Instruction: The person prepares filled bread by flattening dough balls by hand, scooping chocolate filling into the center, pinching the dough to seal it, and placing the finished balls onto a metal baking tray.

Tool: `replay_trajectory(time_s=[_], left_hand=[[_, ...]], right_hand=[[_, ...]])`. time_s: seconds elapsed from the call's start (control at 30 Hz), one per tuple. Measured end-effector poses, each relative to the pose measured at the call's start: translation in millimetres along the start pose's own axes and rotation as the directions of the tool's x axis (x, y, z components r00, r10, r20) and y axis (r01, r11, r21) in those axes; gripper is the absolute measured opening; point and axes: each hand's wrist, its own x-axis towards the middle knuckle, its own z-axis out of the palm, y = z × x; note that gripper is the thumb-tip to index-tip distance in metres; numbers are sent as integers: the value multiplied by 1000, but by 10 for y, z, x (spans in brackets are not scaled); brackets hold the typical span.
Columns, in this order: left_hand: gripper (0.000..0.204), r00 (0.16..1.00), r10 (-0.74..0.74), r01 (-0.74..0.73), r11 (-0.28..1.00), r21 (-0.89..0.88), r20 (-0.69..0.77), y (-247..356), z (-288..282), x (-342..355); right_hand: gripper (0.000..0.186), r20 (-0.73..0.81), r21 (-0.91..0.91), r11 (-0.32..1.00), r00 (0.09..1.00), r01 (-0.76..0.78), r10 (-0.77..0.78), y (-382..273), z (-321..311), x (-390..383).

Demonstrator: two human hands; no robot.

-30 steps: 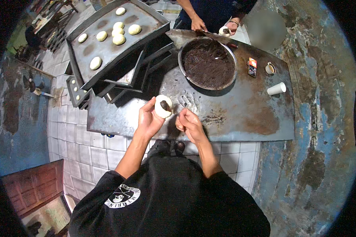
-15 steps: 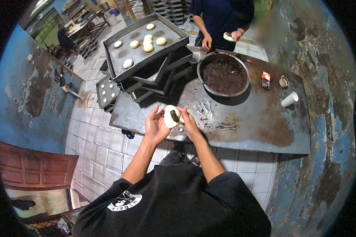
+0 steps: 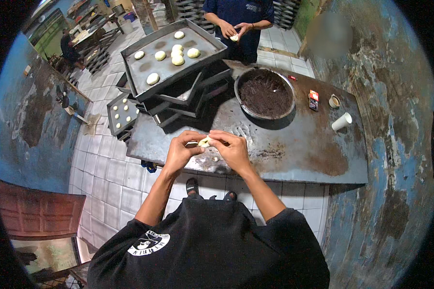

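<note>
My left hand (image 3: pixel 183 149) and my right hand (image 3: pixel 229 150) meet over the metal table (image 3: pixel 299 159), both pinching a pale dough piece (image 3: pixel 204 143); its dark filling is hidden from view. Above and to the right of my hands sits a large metal bowl (image 3: pixel 267 94) of dark, crumbly filling. To the upper left, a metal tray (image 3: pixel 161 77) carrying several dough balls (image 3: pixel 153 78) rests askew on stacked trays (image 3: pixel 188 106).
A co-worker (image 3: pixel 238 24) across the table works dough by hand. A white cup (image 3: pixel 341 121), a glass cup (image 3: pixel 334 100) and a small packet (image 3: pixel 314 100) lie at the right. A lower tray (image 3: pixel 119 114) stands at left, a peeling wall (image 3: pixel 390 144) at right.
My right hand has come up onto the dough and both hands have folded it, covering the filling. The co-worker's hands have come together. The view has also shifted.
</note>
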Motion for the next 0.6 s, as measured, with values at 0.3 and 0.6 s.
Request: replay_trajectory(time_s=[0.3, 0.6], left_hand=[[17, 838, -11, -310, 813, -492, -546, -105, 106, 194], [25, 963, 162, -265, 701, -662, -213, 258, 376, 4]], right_hand=[[34, -4, -20, 1000, 1000, -24, 24, -460, 489, 50], [19, -63, 263, 962, 993, -76, 96, -585, 133, 211]])
